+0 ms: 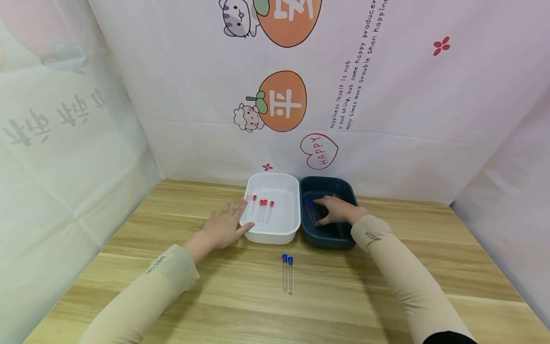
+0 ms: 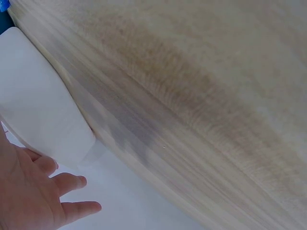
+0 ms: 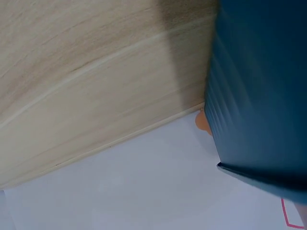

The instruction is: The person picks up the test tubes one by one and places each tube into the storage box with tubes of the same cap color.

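Observation:
In the head view my left hand (image 1: 224,228) has its fingers spread at the left rim of a white plastic bin (image 1: 269,237). The left wrist view shows this hand (image 2: 33,191) beside the bin's pale wall (image 2: 43,96), holding nothing. Several red-capped clear tubes (image 1: 264,202) lie inside the white bin. My right hand (image 1: 337,210) reaches down into a dark blue bin (image 1: 328,242), thumb and fingers apart beside blue-capped tubes (image 1: 311,204) there. From the right wrist, mainly the outer wall of the dark bin (image 3: 259,96) shows; the fingers are hidden.
Two blue-capped clear tubes (image 1: 290,276) lie side by side on the wooden table (image 1: 240,296), in front of the bins. Both bins stand next to each other by a printed cloth backdrop (image 1: 206,157). Cloth also hangs at the left and right.

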{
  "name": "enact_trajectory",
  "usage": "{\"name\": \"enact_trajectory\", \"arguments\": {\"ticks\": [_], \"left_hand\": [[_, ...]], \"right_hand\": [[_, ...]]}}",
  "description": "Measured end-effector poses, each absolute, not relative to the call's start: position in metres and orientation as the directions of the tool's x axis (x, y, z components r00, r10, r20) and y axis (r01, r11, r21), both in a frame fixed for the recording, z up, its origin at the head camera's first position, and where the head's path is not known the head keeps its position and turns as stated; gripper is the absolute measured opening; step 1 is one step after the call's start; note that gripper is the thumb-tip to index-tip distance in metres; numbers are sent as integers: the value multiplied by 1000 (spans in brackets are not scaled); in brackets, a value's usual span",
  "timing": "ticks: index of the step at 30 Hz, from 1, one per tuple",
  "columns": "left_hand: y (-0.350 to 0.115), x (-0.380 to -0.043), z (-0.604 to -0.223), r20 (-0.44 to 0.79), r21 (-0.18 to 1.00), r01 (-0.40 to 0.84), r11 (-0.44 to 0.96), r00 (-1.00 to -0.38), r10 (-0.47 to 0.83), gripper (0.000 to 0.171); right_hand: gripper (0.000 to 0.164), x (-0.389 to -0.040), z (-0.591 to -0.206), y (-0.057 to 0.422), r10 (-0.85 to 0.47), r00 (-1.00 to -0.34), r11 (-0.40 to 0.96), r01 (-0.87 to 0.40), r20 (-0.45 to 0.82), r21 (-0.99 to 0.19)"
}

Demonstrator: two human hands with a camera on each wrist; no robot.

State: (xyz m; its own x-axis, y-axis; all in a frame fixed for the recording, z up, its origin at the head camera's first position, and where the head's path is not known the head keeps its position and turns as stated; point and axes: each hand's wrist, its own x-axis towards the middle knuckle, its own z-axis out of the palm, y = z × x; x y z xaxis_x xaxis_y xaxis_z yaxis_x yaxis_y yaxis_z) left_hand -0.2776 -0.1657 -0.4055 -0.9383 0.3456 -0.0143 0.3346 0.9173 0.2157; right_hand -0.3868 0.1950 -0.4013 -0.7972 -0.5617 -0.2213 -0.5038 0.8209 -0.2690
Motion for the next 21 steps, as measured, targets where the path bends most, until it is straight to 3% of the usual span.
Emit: {"name": "enact_trajectory", "arguments": {"ticks": [21], "left_hand": [[-165, -278, -408, -20, 211, 327, 921, -941, 339, 82]], "right_hand": [[80, -368, -376, 208, -592, -798, 779, -528, -116, -339]]}}
